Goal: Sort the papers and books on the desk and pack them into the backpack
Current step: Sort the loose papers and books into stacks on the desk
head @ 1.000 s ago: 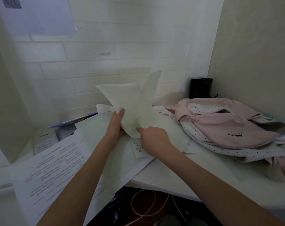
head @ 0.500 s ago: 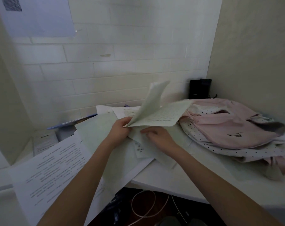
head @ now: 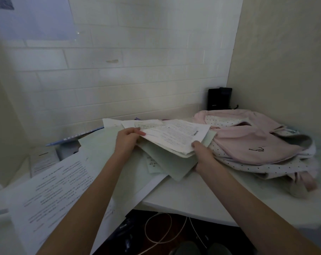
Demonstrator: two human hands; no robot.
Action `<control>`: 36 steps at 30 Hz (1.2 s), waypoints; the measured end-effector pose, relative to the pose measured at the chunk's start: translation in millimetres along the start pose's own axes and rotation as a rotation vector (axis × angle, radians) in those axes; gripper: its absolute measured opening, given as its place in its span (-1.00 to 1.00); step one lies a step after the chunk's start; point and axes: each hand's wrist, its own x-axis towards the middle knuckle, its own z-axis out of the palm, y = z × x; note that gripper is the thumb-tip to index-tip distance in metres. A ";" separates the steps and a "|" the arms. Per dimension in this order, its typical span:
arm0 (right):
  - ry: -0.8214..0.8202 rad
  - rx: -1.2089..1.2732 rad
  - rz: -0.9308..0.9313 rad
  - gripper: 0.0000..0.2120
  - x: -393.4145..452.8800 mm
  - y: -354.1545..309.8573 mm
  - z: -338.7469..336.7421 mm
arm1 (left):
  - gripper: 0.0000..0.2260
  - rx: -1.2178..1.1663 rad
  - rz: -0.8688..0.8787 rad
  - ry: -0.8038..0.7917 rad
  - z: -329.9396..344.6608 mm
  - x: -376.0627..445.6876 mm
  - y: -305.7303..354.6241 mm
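Both hands on a sheaf of papers (head: 176, 138) above the desk (head: 183, 197), left hand (head: 127, 140) pinching its left edge, right hand (head: 202, 153) gripping its near corner, pink backpack (head: 257, 144) lying just right.

White brick wall (head: 137, 70) behind, beige side panel (head: 284, 61) right, white desk (head: 192, 199), dim light.

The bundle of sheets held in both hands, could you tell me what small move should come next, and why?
Probably square it up: tap the bundle of sheets on the desk so the edges line up. The left hand and right hand grip it at opposite sides, yet the sheets fan out unevenly, and green sheets stick out below. The pink backpack lies just beside it.
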 end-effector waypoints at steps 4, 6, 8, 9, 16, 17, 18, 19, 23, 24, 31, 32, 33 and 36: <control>0.108 -0.144 -0.010 -0.30 0.9 -1.2 -0.3 | -0.68 -0.230 -0.212 -0.226 -0.9 -6.0 19.3; 0.093 -0.083 -0.018 -0.28 3.0 1.1 -2.1 | -0.86 -0.228 -0.167 -0.164 -2.8 -2.5 19.6; 0.036 0.083 -0.011 -0.32 4.4 4.1 -6.3 | -0.61 -0.180 -0.090 -0.174 -6.4 3.7 14.3; -0.005 0.130 -0.017 -0.35 7.0 5.6 -9.4 | -0.48 -0.171 -0.113 -0.216 -8.8 6.9 11.9; 0.003 -0.037 -0.102 -0.57 8.1 2.7 -15.3 | -0.45 -0.220 -0.394 -0.723 -29.6 17.9 12.9; 0.031 -0.063 -0.160 -0.54 6.7 2.9 -16.0 | -0.46 -0.243 -0.410 -0.727 -29.0 19.9 14.4; 0.039 -0.086 -0.209 -0.53 4.9 2.8 -16.5 | -0.49 -0.249 -0.421 -0.713 -25.8 19.9 17.1; 0.020 -0.096 -0.243 -0.54 1.9 2.8 -17.2 | -0.54 -0.218 -0.424 -0.683 -21.5 19.8 20.3; -0.159 -0.078 -0.270 -0.58 -14.2 -3.2 -17.2 | -0.67 0.124 -0.387 -0.636 -3.9 18.7 21.6; -0.188 -0.064 -0.271 -0.59 -16.4 -4.8 -17.4 | -0.65 0.185 -0.358 -0.660 -3.7 20.3 20.0; -0.411 0.140 -0.381 -0.57 -20.1 -32.1 -19.5 | -0.35 -0.123 -0.171 -0.701 -17.8 23.1 20.4; -0.492 0.146 -0.400 -0.56 -21.0 -38.9 -19.2 | -0.37 -0.165 -0.135 -0.698 -18.0 23.1 23.3; -0.555 0.099 -0.421 -0.55 -24.6 -46.1 -18.3 | -0.40 -0.172 -0.094 -0.693 -17.3 22.3 27.5; -0.568 -0.127 -0.502 -0.47 -30.2 -63.8 -9.9 | -0.44 -0.016 0.061 -0.693 -10.4 17.2 42.4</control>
